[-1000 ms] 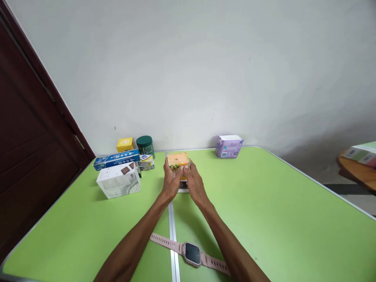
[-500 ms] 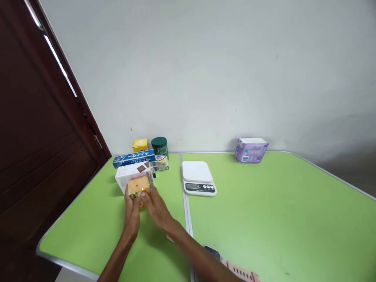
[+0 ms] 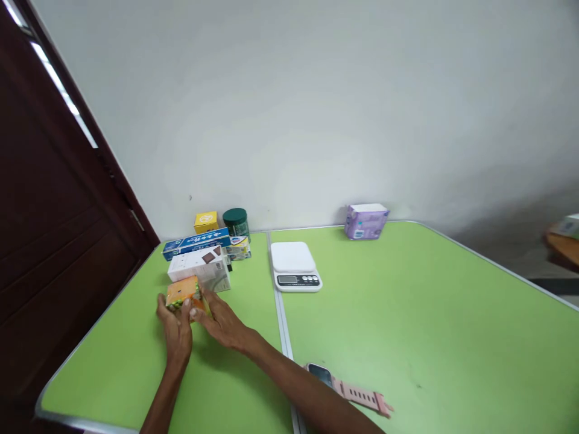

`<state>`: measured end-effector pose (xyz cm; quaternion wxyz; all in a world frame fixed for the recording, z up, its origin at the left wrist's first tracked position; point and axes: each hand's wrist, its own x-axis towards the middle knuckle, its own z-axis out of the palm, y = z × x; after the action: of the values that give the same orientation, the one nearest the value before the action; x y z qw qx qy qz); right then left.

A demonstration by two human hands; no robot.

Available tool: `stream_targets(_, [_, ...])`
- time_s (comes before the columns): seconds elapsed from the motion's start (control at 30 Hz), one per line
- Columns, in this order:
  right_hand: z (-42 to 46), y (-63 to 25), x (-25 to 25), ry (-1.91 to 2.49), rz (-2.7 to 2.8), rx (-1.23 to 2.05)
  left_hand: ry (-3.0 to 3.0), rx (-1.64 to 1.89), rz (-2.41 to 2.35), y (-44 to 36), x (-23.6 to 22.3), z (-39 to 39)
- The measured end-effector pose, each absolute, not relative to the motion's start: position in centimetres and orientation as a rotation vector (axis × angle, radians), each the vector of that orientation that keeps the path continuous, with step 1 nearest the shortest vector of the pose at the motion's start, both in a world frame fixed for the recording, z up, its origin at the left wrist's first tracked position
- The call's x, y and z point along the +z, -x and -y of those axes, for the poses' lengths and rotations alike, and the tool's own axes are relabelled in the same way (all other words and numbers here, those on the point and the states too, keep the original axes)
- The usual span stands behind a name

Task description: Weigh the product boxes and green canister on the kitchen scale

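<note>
Both hands grip a small orange and green box (image 3: 182, 289) with a shiny wrapped surface, at the left of the green table (image 3: 235, 374). My left hand (image 3: 175, 328) is closed around its left and near side. Against its right side, my right hand (image 3: 221, 319) is closed with the thumb in front. Just behind the box lies a white carton (image 3: 203, 268) with brown squares printed on it. Whether the orange box touches the table is hidden by my hands.
Behind the carton are a long blue box (image 3: 196, 242), a yellow box (image 3: 206, 222), a green-lidded jar (image 3: 237, 223) and a small yellow-white box (image 3: 239, 248). A white kitchen scale (image 3: 295, 265) stands mid-table, a purple pack (image 3: 366, 222) by the wall, a pink-strapped watch (image 3: 357, 395) near my right forearm.
Both hands have shifted left along the white carton with the orange box, which now sits by the carton's near left end. The camera view has turned slightly to the right.
</note>
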<state>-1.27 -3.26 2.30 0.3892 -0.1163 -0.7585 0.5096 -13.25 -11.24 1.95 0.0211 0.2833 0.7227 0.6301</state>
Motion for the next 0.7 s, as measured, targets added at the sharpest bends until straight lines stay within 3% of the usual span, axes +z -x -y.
stream_targets(0.13, [0.0, -5.5, 1.1, 0.52, 1.934, 1.26, -1.382, 1.978, -2.461, 10.3, 3.2, 11.4])
stream_targets(0.33, [-10.0, -22.0, -2.5, 1.098, 1.526, 0.779, -1.741, 1.807, -2.077, 1.4, 4.9, 7.0])
stream_targets(0.53, [-15.5, -30.5, -5.7, 1.366, 1.437, 0.528, -1.802, 1.225, -1.561, -10.2, 3.3, -2.5])
stream_targets(0.63, [-18.3, -31.7, -5.9, 1.384, 1.329, 0.523, -1.637, 0.858, -1.527, -15.3, 1.8, -8.3])
stream_targets(0.7, [-20.7, -32.4, -5.8, 1.402, 1.25, 0.513, -1.592, 0.805, -1.552, -17.7, 0.9, -12.1])
